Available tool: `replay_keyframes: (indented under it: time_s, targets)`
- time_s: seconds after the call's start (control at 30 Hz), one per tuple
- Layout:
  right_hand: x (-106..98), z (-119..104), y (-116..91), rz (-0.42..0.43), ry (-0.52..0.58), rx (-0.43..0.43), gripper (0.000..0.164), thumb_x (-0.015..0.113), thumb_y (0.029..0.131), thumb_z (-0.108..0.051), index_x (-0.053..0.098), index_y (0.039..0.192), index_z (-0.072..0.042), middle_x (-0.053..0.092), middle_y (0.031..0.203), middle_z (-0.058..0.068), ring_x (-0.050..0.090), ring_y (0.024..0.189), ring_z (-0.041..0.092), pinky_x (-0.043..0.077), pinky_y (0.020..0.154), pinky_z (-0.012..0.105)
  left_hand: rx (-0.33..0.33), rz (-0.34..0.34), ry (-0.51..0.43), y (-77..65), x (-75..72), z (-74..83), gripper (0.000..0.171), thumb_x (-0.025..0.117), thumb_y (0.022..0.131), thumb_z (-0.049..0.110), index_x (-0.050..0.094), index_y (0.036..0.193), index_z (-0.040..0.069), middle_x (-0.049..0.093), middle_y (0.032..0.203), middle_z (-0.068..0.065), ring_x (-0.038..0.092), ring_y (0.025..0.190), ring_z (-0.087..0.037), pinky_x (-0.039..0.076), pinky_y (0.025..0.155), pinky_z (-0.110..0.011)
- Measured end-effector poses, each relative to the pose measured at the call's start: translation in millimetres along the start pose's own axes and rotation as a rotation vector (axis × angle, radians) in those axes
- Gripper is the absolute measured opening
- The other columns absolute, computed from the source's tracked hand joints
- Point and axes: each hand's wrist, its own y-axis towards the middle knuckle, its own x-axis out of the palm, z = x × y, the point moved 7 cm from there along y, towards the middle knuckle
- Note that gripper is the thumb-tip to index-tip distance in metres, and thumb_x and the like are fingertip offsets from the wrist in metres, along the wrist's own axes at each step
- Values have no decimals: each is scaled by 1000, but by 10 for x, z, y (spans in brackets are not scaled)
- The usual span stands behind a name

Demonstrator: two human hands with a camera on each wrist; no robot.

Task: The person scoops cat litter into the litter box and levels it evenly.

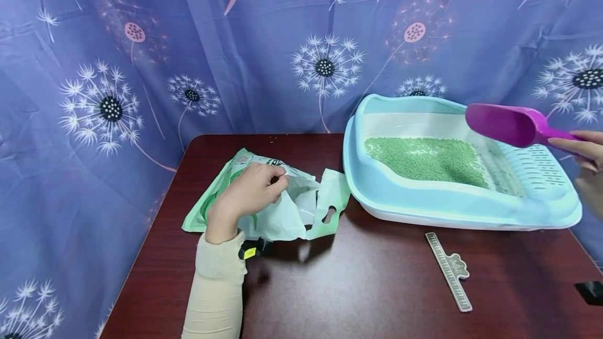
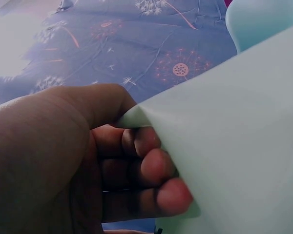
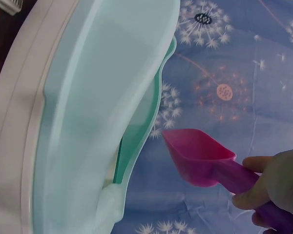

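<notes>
In the head view, the pale green bag (image 1: 270, 221) lies left of centre on the dark red counter (image 1: 372, 281), its torn-open mouth facing right. The left hand (image 1: 249, 190) is on the bag's upper edge, and the right hand (image 1: 591, 164) comes in at the right edge of the frame gripping a purple scoop (image 1: 501, 124). The scoop shows against the back right of the blue tray (image 1: 485, 195), which has green pellets (image 1: 428, 161) spread across its floor. A long clip (image 1: 449, 273) lies at lower right, not clamped on anything.

Left wrist view: thumb and forefinger pinch the bag's edge near mid-frame, other fingers curled beside it, so that hand is definitely holding on.

Right wrist view: fingers closed round the scoop's handle at lower right. I can't spot any pellets in the bowl (the angle's decent, so probably empty).

My read is they're between scoops, moving pellets from bag to tray. If so, the next move calls for keeping the mouth propped wide and bringing the scoop across to it, bowl first.
</notes>
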Motion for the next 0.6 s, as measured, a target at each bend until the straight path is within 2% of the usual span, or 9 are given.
replay_keyframes:
  time_s: [0.07,0.1,0.2,0.37,0.47,0.57,0.6]
  targets:
    - [9,-23,-4,-1,7,10,78,24,66,23,68,119,-13,55,118,-29,40,115,-17,26,86,2,-2,0,-3,2,6,-7,35,44,94,22,45,59,20,48,49,9,39,45,-7,33,51,-27]
    - [19,-38,-10,8,34,19,73,23,64,22,69,115,-4,46,117,-40,42,114,-16,28,88,2,-4,0,-2,2,6,-8,35,44,94,22,45,59,20,48,49,9,39,45,-7,34,51,-27]
    - [37,-111,-2,-1,0,17,53,30,67,24,65,105,13,48,117,-42,43,114,-17,29,90,0,-10,0,-2,-3,4,-13,35,44,94,22,45,59,20,48,49,9,39,44,-7,33,51,-27]
    - [59,-226,35,-8,-28,-4,39,49,70,29,68,100,13,49,113,-44,45,108,-20,32,88,-2,-12,2,6,-6,-1,-14,34,44,94,23,45,60,20,48,49,9,40,45,-7,34,51,-27]
    - [80,-301,60,-35,23,-6,39,56,71,28,69,103,10,53,110,-42,49,103,-20,34,85,-1,-9,-2,6,-8,-4,-6,34,43,94,23,46,60,20,49,49,9,41,45,-8,34,51,-27]
    - [101,-394,80,-90,26,-30,35,61,77,20,69,108,5,53,109,-43,50,97,-22,34,79,0,-10,-4,5,-7,-8,-3,34,43,94,23,46,60,20,49,49,9,41,45,-8,35,51,-27]
    - [106,-429,85,-106,10,-53,31,62,81,14,69,110,5,51,109,-44,50,91,-22,34,73,2,-12,-4,5,-6,-9,-3,34,43,94,23,45,60,20,49,49,9,40,44,-8,34,51,-27]
